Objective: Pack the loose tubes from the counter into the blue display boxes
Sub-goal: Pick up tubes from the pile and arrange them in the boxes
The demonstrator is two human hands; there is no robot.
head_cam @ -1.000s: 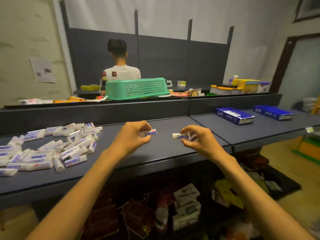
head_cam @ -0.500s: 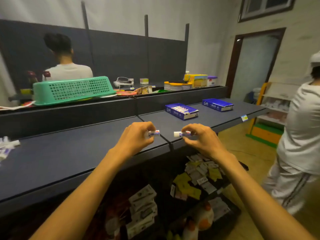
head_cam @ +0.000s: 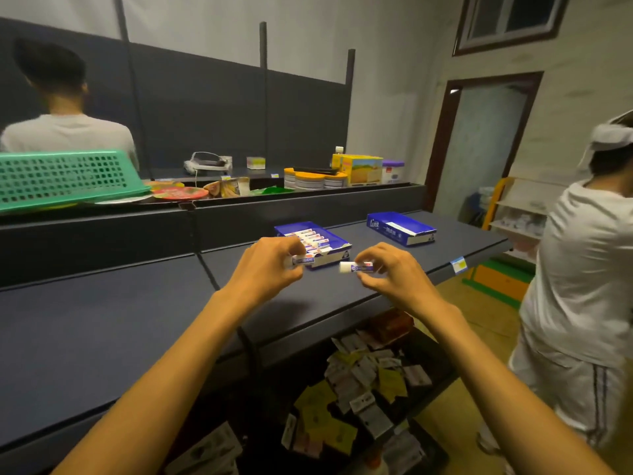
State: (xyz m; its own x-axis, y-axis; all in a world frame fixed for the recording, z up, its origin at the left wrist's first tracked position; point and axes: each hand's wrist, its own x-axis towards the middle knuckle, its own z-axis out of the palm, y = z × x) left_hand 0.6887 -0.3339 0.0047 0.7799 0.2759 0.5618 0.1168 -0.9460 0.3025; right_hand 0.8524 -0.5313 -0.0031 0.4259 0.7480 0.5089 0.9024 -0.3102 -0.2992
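Two hands each pinch one small white tube with a blue label: left hand (head_cam: 270,265) its tube (head_cam: 303,260), right hand (head_cam: 394,274) another (head_cam: 356,268), above the dark table (head_cam: 102,320) beside two blue cardboard display boxes, the nearer (head_cam: 337,246) with a row of tubes, the farther (head_cam: 400,228) behind it.

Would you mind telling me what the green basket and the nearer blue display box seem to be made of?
The green perforated basket looks like moulded plastic: uniform colour, a regular grid of holes, slight sheen. The nearer blue display box seems printed cardboard: thin folded walls, a white torn-looking front edge, a matte finish.
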